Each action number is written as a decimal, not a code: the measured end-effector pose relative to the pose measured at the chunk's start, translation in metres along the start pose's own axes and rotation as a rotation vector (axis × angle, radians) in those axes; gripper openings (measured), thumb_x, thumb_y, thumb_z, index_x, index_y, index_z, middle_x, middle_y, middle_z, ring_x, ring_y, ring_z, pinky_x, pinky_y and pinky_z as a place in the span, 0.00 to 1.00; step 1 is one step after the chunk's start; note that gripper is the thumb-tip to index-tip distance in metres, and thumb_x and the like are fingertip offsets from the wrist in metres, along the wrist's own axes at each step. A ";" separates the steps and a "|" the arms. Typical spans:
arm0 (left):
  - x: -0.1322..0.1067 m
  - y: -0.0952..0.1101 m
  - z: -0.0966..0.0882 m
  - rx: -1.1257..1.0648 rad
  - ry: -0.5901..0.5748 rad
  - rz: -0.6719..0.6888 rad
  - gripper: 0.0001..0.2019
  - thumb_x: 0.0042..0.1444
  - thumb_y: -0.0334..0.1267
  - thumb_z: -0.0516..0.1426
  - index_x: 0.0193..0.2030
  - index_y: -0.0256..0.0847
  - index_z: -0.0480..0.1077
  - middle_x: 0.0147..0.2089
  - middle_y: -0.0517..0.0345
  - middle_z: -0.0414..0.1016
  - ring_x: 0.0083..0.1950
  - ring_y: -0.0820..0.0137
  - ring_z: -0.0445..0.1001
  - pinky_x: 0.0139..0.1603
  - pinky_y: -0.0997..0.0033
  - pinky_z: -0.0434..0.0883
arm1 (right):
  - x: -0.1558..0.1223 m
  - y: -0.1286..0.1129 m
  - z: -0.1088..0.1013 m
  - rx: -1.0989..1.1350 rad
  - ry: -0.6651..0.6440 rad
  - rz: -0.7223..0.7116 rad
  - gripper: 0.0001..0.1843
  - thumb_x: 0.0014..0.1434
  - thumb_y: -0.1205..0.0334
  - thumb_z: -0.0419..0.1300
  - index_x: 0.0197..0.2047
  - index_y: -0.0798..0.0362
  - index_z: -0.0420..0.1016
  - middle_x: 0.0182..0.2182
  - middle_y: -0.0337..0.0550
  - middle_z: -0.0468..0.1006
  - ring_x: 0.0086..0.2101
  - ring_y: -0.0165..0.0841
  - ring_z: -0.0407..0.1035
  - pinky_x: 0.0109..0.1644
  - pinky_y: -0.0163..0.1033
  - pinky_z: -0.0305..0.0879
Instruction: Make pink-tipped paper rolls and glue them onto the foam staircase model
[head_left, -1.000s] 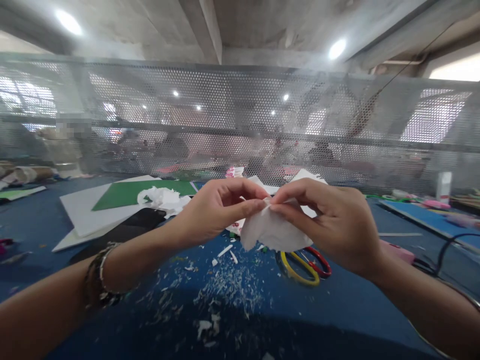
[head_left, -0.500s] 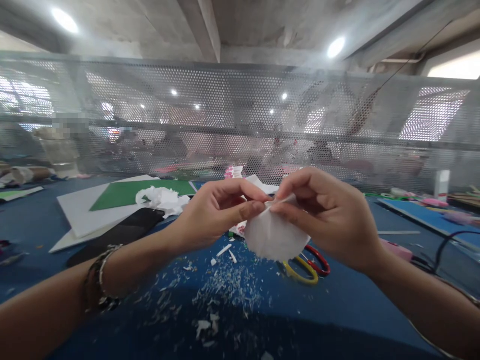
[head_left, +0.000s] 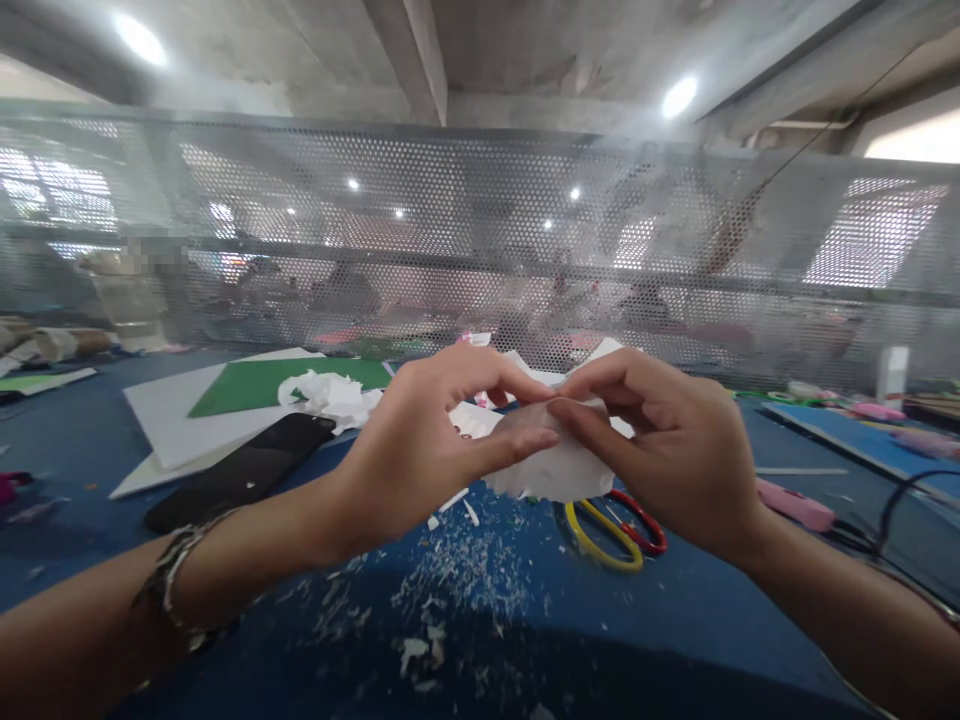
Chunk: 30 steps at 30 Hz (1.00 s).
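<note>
Both my hands pinch one small piece of thin white paper [head_left: 555,470] above the blue table [head_left: 675,600]. My left hand [head_left: 435,440] grips its upper left edge between thumb and forefinger. My right hand [head_left: 660,440] grips the upper right edge the same way, fingertips almost touching the left ones. The paper hangs below the fingers with a ragged lower edge. Under it lie scissors [head_left: 611,525] with one yellow and one red handle loop.
White paper scraps [head_left: 457,575] litter the table before me. At the left lie a black phone [head_left: 240,470], a white sheet [head_left: 180,420], a green sheet [head_left: 277,385] and crumpled white paper [head_left: 330,395]. A pink tool [head_left: 795,500] and black cable [head_left: 900,500] sit right. A perforated metal screen [head_left: 480,250] stands behind.
The paper, a hanging rounded fan shape half a second ago, is now spread wider and flatter between my fingers. My left hand has moved right and forward, closer to the right hand.
</note>
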<state>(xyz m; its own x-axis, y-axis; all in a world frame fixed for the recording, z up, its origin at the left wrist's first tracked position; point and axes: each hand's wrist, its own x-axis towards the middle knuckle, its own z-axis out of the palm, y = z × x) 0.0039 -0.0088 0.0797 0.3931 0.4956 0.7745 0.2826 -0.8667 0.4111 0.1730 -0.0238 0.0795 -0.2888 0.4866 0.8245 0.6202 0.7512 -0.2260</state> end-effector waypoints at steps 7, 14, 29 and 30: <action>0.002 -0.003 -0.002 -0.041 -0.026 0.001 0.04 0.50 0.34 0.56 0.33 0.43 0.72 0.33 0.63 0.75 0.35 0.74 0.70 0.37 0.76 0.64 | 0.003 -0.001 -0.005 0.156 -0.071 0.055 0.05 0.52 0.62 0.57 0.27 0.54 0.67 0.19 0.34 0.70 0.19 0.21 0.62 0.19 0.26 0.58; 0.009 -0.014 -0.009 -0.154 -0.109 -0.107 0.07 0.50 0.38 0.56 0.35 0.42 0.73 0.32 0.62 0.75 0.32 0.75 0.70 0.31 0.77 0.65 | 0.006 0.006 -0.013 0.307 -0.110 -0.044 0.08 0.50 0.67 0.59 0.36 0.50 0.68 0.28 0.35 0.74 0.27 0.22 0.69 0.28 0.27 0.66; 0.010 -0.017 -0.006 -0.489 -0.168 -0.148 0.05 0.47 0.37 0.58 0.30 0.39 0.73 0.31 0.57 0.74 0.29 0.74 0.70 0.27 0.78 0.66 | 0.011 -0.001 -0.012 0.380 -0.119 0.098 0.04 0.48 0.66 0.60 0.24 0.54 0.69 0.22 0.36 0.73 0.23 0.22 0.66 0.22 0.27 0.63; 0.010 -0.018 -0.005 -0.532 -0.173 -0.163 0.05 0.47 0.37 0.58 0.30 0.39 0.73 0.30 0.57 0.74 0.29 0.74 0.70 0.26 0.78 0.66 | 0.010 -0.001 -0.011 0.421 -0.128 0.113 0.04 0.47 0.66 0.60 0.24 0.54 0.69 0.22 0.36 0.72 0.23 0.22 0.66 0.22 0.26 0.63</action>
<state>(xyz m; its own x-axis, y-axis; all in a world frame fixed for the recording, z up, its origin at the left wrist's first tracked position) -0.0017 0.0109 0.0824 0.5314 0.5880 0.6098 -0.1099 -0.6659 0.7379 0.1775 -0.0243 0.0938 -0.3407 0.6073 0.7177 0.3101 0.7932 -0.5241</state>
